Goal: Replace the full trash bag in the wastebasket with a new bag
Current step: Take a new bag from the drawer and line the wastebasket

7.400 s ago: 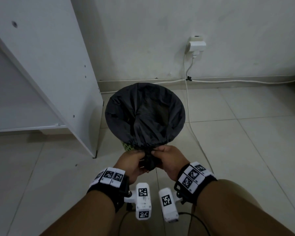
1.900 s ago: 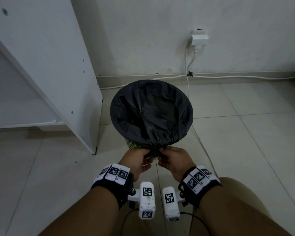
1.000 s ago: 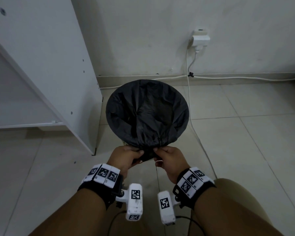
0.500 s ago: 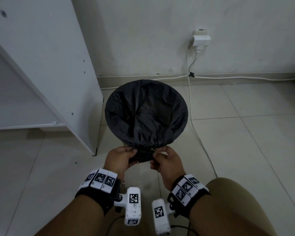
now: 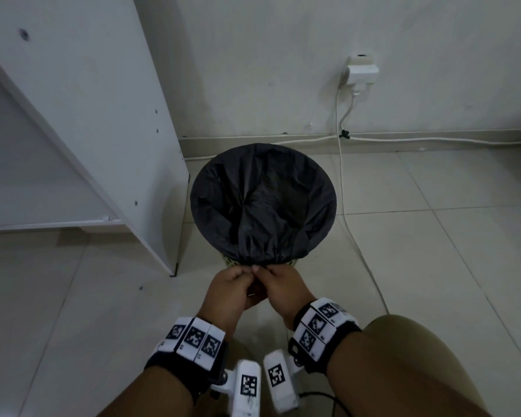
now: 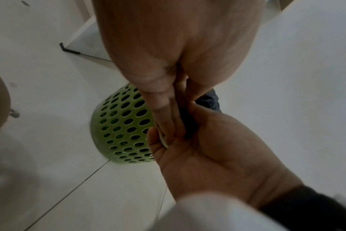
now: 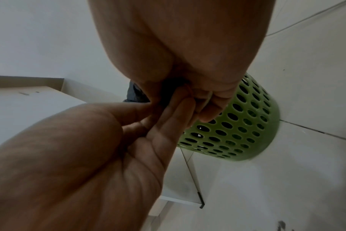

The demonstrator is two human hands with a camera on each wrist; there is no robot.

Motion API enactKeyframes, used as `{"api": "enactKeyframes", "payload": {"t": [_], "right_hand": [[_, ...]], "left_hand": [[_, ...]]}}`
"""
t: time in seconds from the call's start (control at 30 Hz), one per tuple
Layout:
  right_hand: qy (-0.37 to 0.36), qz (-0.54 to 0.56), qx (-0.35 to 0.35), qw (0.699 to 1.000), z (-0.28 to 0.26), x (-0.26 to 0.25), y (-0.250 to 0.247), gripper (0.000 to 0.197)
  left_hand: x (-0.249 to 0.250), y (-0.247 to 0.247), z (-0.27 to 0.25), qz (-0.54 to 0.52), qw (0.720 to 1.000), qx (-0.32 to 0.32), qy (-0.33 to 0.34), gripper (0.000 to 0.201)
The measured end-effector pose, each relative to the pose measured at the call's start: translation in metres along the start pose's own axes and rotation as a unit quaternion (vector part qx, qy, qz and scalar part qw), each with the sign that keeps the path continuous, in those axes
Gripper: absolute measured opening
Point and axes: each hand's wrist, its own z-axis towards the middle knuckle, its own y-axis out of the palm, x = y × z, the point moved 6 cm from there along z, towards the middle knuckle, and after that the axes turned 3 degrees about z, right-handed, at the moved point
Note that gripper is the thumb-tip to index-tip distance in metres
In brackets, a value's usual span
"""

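Note:
A black trash bag (image 5: 262, 203) lines a green perforated wastebasket (image 5: 230, 261) standing on the tiled floor, its edge folded over the rim. At the near rim, my left hand (image 5: 241, 273) and right hand (image 5: 266, 272) meet knuckle to knuckle and pinch the gathered slack of the bag's edge between thumbs and fingers. In the left wrist view, the left hand (image 6: 166, 112) presses black plastic (image 6: 207, 101) against the right hand, beside the wastebasket (image 6: 120, 128). In the right wrist view, the right hand (image 7: 205, 101) curls on the dark bag (image 7: 136, 93) above the wastebasket (image 7: 237, 132).
A white cabinet panel (image 5: 88, 115) stands close to the basket's left. A white cable (image 5: 343, 188) drops from a wall plug (image 5: 362, 72) and runs along the floor to the basket's right. My knee (image 5: 418, 356) is at the lower right.
My hands have closed in on each other at the near rim. The bunch of bag edge that showed between them is now mostly covered by the fingers.

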Motion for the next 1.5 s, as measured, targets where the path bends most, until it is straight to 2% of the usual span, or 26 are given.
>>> {"api": "enactKeyframes", "payload": {"t": [0.1, 0.2, 0.3, 0.37, 0.53, 0.7, 0.8, 0.9, 1.0, 1.13, 1.27, 1.37, 1.5], "right_hand": [[0.013, 0.0, -0.012, 1.0, 0.003, 0.003, 0.001, 0.033], [0.042, 0.05, -0.015, 0.998, 0.003, 0.007, 0.0, 0.028], [0.059, 0.054, -0.027, 0.996, 0.002, 0.006, -0.006, 0.029], [0.061, 0.044, -0.035, 0.997, 0.0, 0.006, -0.008, 0.026], [0.04, 0.055, 0.051, 0.996, -0.002, 0.011, -0.022, 0.025], [0.038, -0.003, 0.103, 0.994, -0.001, 0.012, -0.033, 0.031], [0.067, 0.075, 0.124, 0.987, -0.002, 0.011, -0.027, 0.012], [0.084, 0.127, 0.148, 0.977, -0.002, 0.016, -0.025, 0.007], [0.104, 0.188, 0.136, 0.967, -0.002, 0.017, -0.024, 0.006], [0.1, 0.217, 0.088, 0.967, -0.003, 0.013, -0.018, 0.014], [0.116, 0.171, 0.046, 0.977, -0.006, 0.012, -0.018, 0.023], [0.09, 0.08, 0.02, 0.993, -0.008, 0.012, -0.022, 0.022], [0.095, 0.091, 0.024, 0.991, -0.011, 0.015, -0.023, 0.019]], "left_hand": [[-0.005, -0.005, 0.006, 0.038, 0.997, 0.061, 0.012, 0.019], [-0.005, -0.016, 0.012, 0.069, 0.992, 0.102, 0.031, 0.031], [0.003, -0.015, 0.013, 0.116, 0.989, 0.081, 0.039, 0.017], [0.007, -0.017, 0.015, 0.15, 0.985, 0.071, 0.044, 0.021], [0.01, -0.022, 0.02, 0.141, 0.985, 0.089, 0.044, 0.014], [0.001, -0.021, 0.016, 0.109, 0.989, 0.09, 0.043, 0.011], [-0.004, -0.017, 0.011, 0.072, 0.994, 0.076, 0.032, 0.009], [-0.004, -0.014, 0.008, 0.033, 0.997, 0.062, 0.018, 0.01], [-0.001, -0.012, 0.005, -0.014, 0.999, 0.046, -0.003, 0.01], [0.006, -0.005, 0.003, -0.008, 1.0, 0.015, 0.004, 0.012], [0.011, -0.003, 0.004, 0.071, 0.997, 0.027, 0.014, 0.003], [0.011, -0.007, 0.008, 0.173, 0.982, 0.042, 0.058, 0.01], [0.009, -0.008, 0.01, 0.194, 0.976, 0.043, 0.086, 0.009]]}}
